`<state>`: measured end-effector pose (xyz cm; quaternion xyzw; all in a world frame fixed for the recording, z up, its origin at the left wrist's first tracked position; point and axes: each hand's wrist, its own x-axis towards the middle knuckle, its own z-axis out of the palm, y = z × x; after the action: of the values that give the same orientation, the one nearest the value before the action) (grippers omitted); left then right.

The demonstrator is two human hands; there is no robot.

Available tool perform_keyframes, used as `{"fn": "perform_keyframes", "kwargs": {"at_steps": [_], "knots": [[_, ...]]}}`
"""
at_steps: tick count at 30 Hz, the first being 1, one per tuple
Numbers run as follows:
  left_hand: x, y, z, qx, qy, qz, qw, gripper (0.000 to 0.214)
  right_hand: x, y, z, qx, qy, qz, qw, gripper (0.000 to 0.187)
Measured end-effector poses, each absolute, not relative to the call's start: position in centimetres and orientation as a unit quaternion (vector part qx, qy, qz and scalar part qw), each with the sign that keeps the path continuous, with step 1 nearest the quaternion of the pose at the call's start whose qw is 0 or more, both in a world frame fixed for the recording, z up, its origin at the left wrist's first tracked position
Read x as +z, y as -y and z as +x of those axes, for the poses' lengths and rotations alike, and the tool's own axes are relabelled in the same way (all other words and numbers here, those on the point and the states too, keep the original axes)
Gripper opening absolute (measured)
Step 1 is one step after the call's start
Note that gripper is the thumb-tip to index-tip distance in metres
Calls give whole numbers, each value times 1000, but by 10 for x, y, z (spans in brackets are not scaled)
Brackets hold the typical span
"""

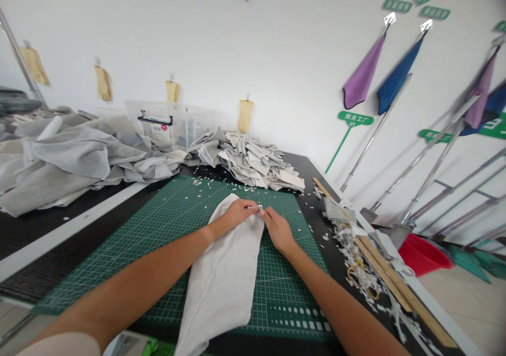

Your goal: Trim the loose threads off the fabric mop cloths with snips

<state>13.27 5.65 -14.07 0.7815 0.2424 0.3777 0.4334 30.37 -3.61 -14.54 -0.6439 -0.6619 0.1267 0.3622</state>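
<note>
One long, pale grey fabric piece [225, 279]: lying lengthwise on a green gridded cutting mat [150, 245], a seam running down it, its near end past the mat's edge.
Left bare hand [237, 214]: over the fabric's far end, grip closed on its edge, a small white bit [259, 207] at the fingertips.
Right bare hand [280, 230]: just beside the left, grip pinching the same edge.
Right side: thin white scraps [348, 243] gathered along flat wooden strips [389, 276] on the black surface [296, 162].
Red plastic tub [425, 255]: on the floor [474, 298], beyond the surface's right side.
Far end: crumpled grey fabric [75, 156] heaped at left, smaller layered pale pieces [256, 161] by the mat's far edge.
Clear plastic box [160, 130]: behind the crumpled fabric, black handle facing out.
White wall [276, 56]: pale yellow gloves [245, 116] hang in a row; right of them, a purple cloth [364, 71] and a blue cloth [398, 77].
</note>
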Motion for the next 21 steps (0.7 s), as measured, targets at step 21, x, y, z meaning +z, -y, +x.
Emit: {"fn": "perform_keyframes", "kwargs": {"at_steps": [21], "knots": [[-144,-53,134,363,-255,785,432,38,-144,36,303,128,665,-618,399,41]]}}
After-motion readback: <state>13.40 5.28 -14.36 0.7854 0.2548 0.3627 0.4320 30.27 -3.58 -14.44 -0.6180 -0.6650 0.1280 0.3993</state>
